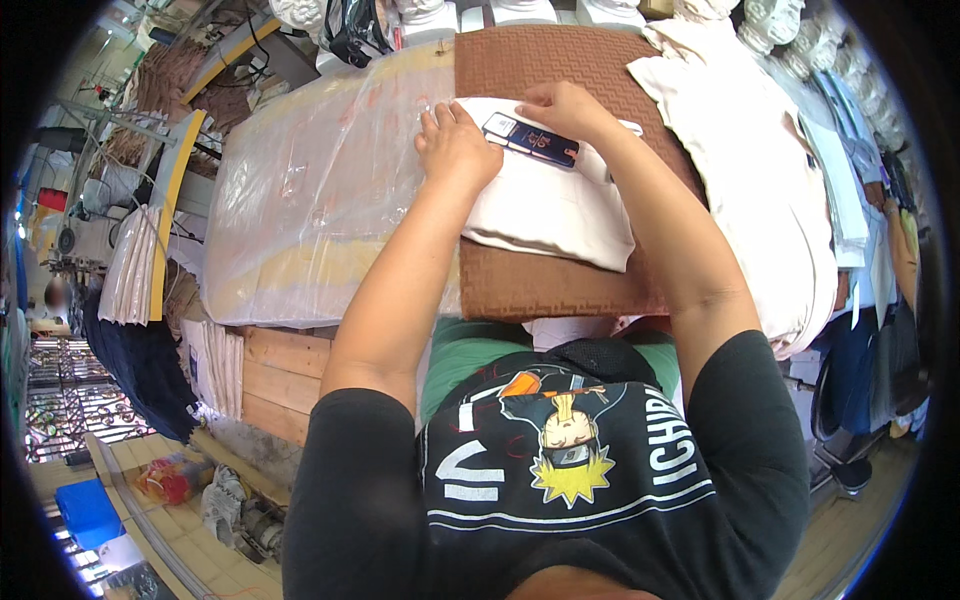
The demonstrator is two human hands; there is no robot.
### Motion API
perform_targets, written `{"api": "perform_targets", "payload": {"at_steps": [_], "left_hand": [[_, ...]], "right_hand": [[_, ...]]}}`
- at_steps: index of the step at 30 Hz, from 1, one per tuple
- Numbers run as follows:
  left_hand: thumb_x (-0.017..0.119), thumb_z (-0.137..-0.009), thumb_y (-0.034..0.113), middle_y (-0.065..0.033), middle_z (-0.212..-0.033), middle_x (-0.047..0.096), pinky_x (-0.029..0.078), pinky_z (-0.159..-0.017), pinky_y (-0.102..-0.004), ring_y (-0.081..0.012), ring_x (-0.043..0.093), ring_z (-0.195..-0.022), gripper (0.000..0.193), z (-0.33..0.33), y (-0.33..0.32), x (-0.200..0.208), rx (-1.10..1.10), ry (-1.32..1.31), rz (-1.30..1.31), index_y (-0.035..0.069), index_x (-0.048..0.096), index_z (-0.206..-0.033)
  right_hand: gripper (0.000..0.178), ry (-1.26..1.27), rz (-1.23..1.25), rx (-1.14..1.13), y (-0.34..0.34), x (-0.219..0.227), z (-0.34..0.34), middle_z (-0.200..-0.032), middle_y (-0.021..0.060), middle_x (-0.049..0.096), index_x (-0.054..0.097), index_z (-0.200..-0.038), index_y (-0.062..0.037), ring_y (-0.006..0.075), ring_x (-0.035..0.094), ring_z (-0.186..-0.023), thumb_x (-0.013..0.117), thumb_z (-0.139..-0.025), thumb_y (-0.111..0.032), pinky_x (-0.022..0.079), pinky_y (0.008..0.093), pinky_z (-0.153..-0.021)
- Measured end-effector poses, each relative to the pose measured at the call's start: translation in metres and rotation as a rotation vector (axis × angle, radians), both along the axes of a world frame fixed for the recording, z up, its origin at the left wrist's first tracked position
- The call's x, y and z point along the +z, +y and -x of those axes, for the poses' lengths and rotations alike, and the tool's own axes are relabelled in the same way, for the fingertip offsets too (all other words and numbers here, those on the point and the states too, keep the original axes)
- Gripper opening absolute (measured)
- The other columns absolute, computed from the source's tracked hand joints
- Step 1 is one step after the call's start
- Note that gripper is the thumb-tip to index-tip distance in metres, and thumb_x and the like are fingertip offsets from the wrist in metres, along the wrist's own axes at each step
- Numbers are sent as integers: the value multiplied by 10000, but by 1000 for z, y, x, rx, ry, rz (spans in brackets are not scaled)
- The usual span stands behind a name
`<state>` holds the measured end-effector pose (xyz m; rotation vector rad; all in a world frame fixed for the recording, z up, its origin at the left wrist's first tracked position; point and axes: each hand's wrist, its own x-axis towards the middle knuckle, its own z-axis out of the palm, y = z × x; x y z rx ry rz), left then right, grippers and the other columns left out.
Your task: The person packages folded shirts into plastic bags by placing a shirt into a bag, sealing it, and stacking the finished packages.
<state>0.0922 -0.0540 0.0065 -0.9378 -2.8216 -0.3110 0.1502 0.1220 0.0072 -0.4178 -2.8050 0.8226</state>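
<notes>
A folded cream garment (548, 213) lies on a brown textured cloth in front of me. On its upper part rests a dark blue printed hang tag (540, 142) with a white end. My left hand (457, 148) lies flat on the garment's far left corner, fingers spread, its thumb side close to the tag. My right hand (566, 108) is at the garment's far edge just beyond the tag, fingers bent and closed on the cloth there. Its fingertips are partly hidden.
Clear plastic sheeting (310, 190) covers the table's left half, beside the brown cloth (560, 62). More cream garments (755, 190) are heaped at the right. White plastic-wrapped bundles (525, 12) line the far edge. Folded blue clothing (850, 110) sits farther right; wooden boards (285, 365) are at lower left.
</notes>
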Motion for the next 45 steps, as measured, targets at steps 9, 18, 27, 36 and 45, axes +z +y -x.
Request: {"api": "perform_targets", "payload": {"at_steps": [9, 18, 27, 36, 45], "left_hand": [[508, -832, 110, -180, -1192, 568, 438, -915, -404, -314, 514, -1135, 348, 20, 18, -27, -35, 42, -91, -49, 578, -1133], [457, -863, 104, -205, -1184, 576, 403, -951, -440, -360, 515, -1141, 299, 10, 21, -34, -123, 89, -432, -31, 613, -1079], [456, -892, 121, -166, -1237, 554, 369, -982, -470, -343, 495, -1173, 294, -11, 28, -32, -303, 36, -454, 19, 595, -1130], [590, -847, 147, -114, -1128, 614, 420, -914, -367, -277, 561, -1074, 245, -17, -37, 3, -452, 117, -739, 39, 628, -1063], [742, -712, 236, -69, -962, 601, 432, -820, -371, -253, 551, -923, 292, -53, -131, -42, -233, 91, -588, 89, 620, -932]], "right_hand": [[365, -220, 132, 114, 29, -14, 23, -842, 97, 678, 703, -939, -66, 202, 612, -802, 694, -764, -387, 464, 320, -762], [281, -43, 387, 99, 19, -27, 19, -794, 72, 666, 681, -887, -20, 141, 588, -724, 718, -780, -277, 465, 282, -682], [271, -63, 224, 23, 18, -16, 19, -786, 103, 667, 697, -857, -41, 182, 604, -725, 714, -744, -286, 472, 313, -679], [316, 66, -207, -168, -14, 16, -27, -885, 125, 672, 662, -943, -29, 261, 630, -800, 708, -744, -271, 487, 359, -728], [323, 359, -466, 337, -140, -10, -104, -1031, 78, 581, 608, -995, -80, 257, 528, -1009, 691, -720, -228, 429, 376, -845]]}}
